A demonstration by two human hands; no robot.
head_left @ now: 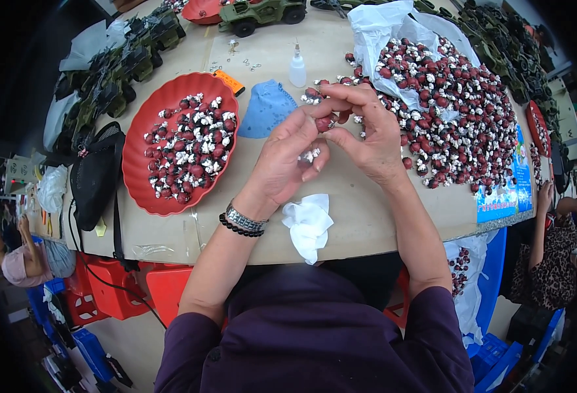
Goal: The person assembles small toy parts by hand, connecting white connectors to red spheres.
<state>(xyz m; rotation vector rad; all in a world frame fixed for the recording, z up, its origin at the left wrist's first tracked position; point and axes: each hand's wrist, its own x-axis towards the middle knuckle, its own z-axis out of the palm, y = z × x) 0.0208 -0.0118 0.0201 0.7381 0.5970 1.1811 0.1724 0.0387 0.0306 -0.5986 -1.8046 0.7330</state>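
Over the middle of the table, my left hand [285, 154] and my right hand [370, 134] meet around a small dark-red, rounded figure piece [326, 124]. Fingers of both hands pinch it. A second piece, with a white part [310, 155], shows by the curled lower fingers of my left hand. Just beyond my fingertips is another red, black and white piece [312, 97]; I cannot tell if it is held or lies on the table. To the left, a red scalloped bowl [134, 154] holds many such pieces. A large heap of them [455, 111] spreads out at the right.
Near me lie a crumpled white tissue [308, 226] and, farther off, a blue cloth [265, 111]. A white needle-tipped bottle [297, 69] stands beyond my hands. Green toy vehicles [262, 16] line the far side. A black cap [97, 173] sits at left; other people work at both sides.
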